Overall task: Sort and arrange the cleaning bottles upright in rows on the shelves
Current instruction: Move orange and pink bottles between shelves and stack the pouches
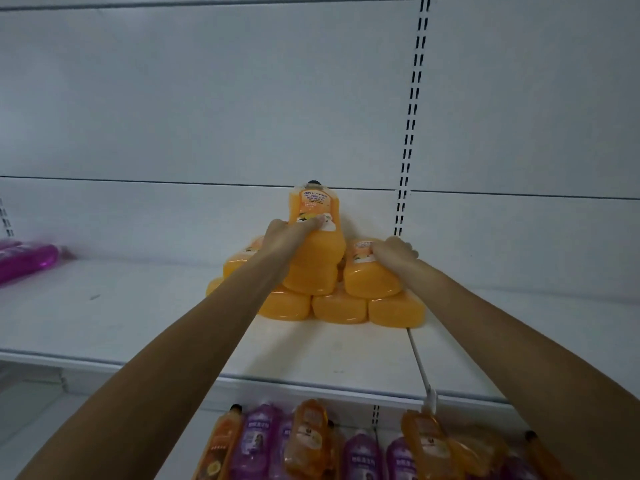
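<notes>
Both hands were on a stack of orange bottles piled on their sides at the back of the white metal shelf (145, 327).

The left hand (294, 230) had its fingers wrapped around the label of the topmost translucent orange plastic bottle with a black cap (317, 244), which was tipped up above the heap; the right hand (394, 252) lay with fingers curled over the neighbouring orange bottle (372, 277), apparently gripping it. Pulling from the top risked rolling the three bottom orange bottles (341, 308) forward, since they lay loose near the shelf's seam. There was wide bare shelf to the left, as far as the magenta bottles lying on their sides (26, 259), and a broad strip ahead of the front edge. Below that lip, mixed orange and purple bottles (311, 441) stood crowded, so a dropped bottle would probably knock them.
</notes>
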{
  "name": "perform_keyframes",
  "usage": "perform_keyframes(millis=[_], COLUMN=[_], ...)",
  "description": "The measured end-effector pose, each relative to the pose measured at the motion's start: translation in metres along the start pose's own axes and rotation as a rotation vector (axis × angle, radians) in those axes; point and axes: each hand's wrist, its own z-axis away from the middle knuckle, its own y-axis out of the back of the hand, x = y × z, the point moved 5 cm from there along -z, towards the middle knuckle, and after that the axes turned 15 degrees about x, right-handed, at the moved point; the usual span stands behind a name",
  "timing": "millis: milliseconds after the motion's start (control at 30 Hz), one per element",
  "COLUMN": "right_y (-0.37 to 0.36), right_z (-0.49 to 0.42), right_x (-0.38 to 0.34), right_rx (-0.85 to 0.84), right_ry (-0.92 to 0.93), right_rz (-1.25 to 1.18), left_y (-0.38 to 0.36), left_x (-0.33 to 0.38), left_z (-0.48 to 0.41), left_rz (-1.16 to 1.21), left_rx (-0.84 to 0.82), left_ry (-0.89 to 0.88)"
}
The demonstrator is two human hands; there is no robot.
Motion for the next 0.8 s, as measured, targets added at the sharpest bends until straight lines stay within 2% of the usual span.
perform_keyframes(millis=[133,267,400,467,633,800], right_y=[-0.006,-0.005,0.004,0.006,0.022,0.050], right_z=[-0.004,-0.005,-0.003,-0.001,0.010,0.030], right_x=[-0.001,-0.001,0.007,0.010,0.015,0.035], right_rx=[-0.042,-0.011,0.057,0.076,0.131,0.221], right_ry=[0.024,0.011,0.023,0.037,0.046,0.065], right_rz=[-0.074,-0.137,-0.234,-0.290,-0.405,-0.368], left_y=[-0.017,-0.035,-0.030,-0.028,-0.020,0.006], left_x=[0.005,0.012,0.015,0.018,0.026,0.035], left_z=[-0.003,0.001,-0.001,0.001,0.026,0.060], left_rz=[-0.123,-0.171,-0.185,-0.261,-0.335,-0.346], left_rx=[-0.038,-0.073,0.077,0.120,0.094,0.078], left_ry=[-0.075,-0.194,-0.270,-0.362,-0.549,-0.695])
